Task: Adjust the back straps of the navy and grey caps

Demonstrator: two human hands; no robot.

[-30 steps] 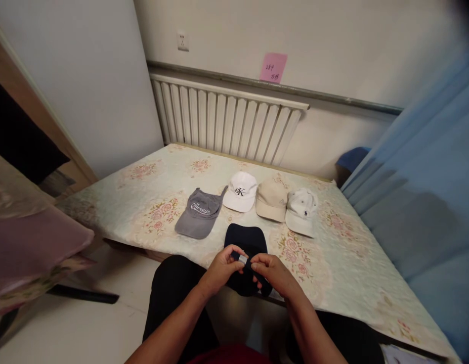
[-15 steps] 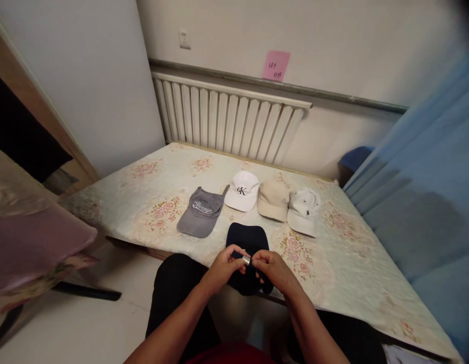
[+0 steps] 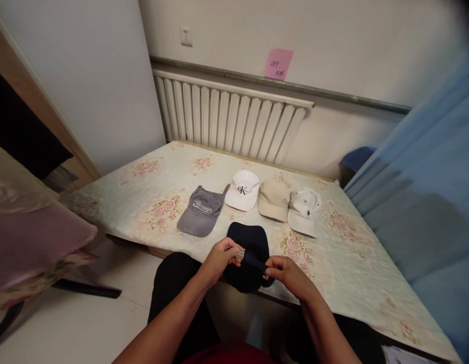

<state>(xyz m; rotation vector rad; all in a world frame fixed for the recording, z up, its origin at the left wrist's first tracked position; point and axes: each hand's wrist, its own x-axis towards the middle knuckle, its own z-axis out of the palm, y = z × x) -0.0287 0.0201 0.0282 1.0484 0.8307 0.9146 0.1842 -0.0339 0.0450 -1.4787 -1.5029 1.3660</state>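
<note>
A dark navy cap [image 3: 248,236] lies at the near edge of the bed, its back toward me. My left hand [image 3: 224,256] pinches the silver buckle [image 3: 240,255] of the cap's strap. The dark strap [image 3: 256,261] runs from the buckle to my right hand [image 3: 285,273], whose thumb and fingers are closed on its other end. Beyond the navy cap is a row of caps: a grey cap [image 3: 202,210] with white lettering, a white cap [image 3: 242,189] with black letters, a beige cap [image 3: 274,198] and an off-white cap [image 3: 304,210] with a small dark emblem.
The bed's floral cover [image 3: 143,187] spreads under the caps. A white radiator [image 3: 234,119] stands behind it, below a pink note [image 3: 279,64]. A blue curtain [image 3: 427,202] hangs on the right. At left is a chair with pink cloth [image 3: 37,242].
My hands were close together at the buckle. My right hand has moved right and toward me with the strap end, so the strap is now stretched between both hands.
</note>
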